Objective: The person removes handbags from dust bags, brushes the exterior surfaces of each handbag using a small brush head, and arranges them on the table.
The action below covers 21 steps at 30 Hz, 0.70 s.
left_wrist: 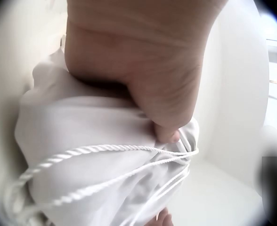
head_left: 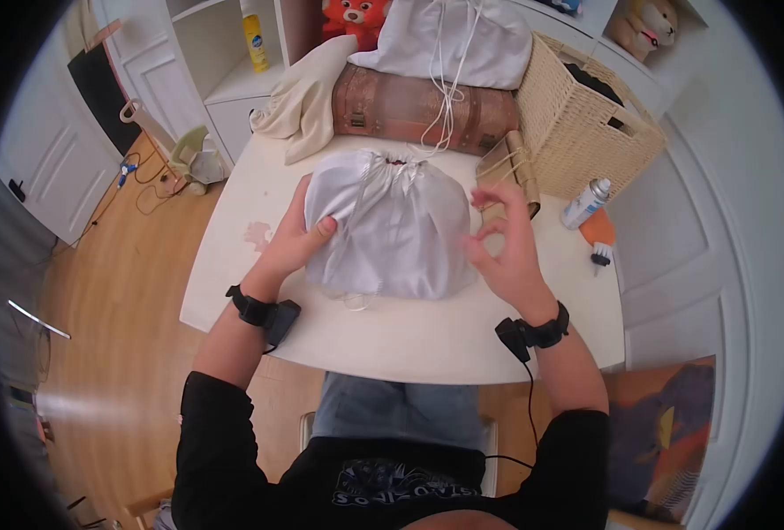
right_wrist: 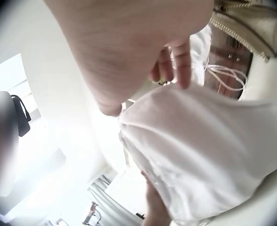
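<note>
A white satin drawstring bag [head_left: 392,234] stands plump on the table, its gathered neck toward the back. My left hand [head_left: 299,243] grips its left side, thumb across the front and the other fingers hidden behind. In the left wrist view, white twisted cords run over the bag [left_wrist: 96,122] past the left hand [left_wrist: 143,70]. My right hand [head_left: 507,243] is at the bag's right edge, with a gap between its bent fingers and thumb. The right wrist view shows the fingers of that hand [right_wrist: 143,52] right at the bag's upper edge [right_wrist: 209,136].
Behind lie a brown suitcase [head_left: 409,110], another white drawstring bag [head_left: 484,44] and a beige cloth bag [head_left: 308,97]. A gold chain-strap handbag [head_left: 524,177], wicker basket [head_left: 577,124], spray can [head_left: 586,205] and orange-handled brush [head_left: 598,231] stand or lie at right.
</note>
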Each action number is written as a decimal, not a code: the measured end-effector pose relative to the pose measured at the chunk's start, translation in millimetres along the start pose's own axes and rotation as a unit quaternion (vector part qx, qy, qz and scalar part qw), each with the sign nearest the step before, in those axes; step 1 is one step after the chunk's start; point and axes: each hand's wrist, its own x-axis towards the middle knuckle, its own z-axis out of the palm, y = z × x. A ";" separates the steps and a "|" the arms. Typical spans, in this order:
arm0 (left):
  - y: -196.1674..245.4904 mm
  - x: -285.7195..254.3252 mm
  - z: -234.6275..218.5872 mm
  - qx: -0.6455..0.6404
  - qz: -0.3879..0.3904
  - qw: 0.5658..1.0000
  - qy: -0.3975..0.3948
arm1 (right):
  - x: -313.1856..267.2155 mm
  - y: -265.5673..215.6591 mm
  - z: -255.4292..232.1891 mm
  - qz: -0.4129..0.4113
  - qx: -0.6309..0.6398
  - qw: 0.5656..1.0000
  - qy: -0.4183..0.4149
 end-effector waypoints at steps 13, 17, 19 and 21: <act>10.8 40.6 33.3 0.095 0.113 0.971 0.188 | 15.2 44.0 -6.4 0.043 0.075 0.996 0.024; 9.8 27.5 14.5 0.250 0.149 0.906 0.307 | -4.2 61.2 -35.5 0.010 0.143 0.987 0.074; 10.0 24.8 11.8 0.269 0.148 0.893 0.329 | -4.2 50.8 -53.6 0.019 0.132 0.990 0.037; 7.7 29.0 11.0 0.296 0.161 0.864 0.373 | 3.0 40.6 -56.6 0.029 0.168 0.985 -0.022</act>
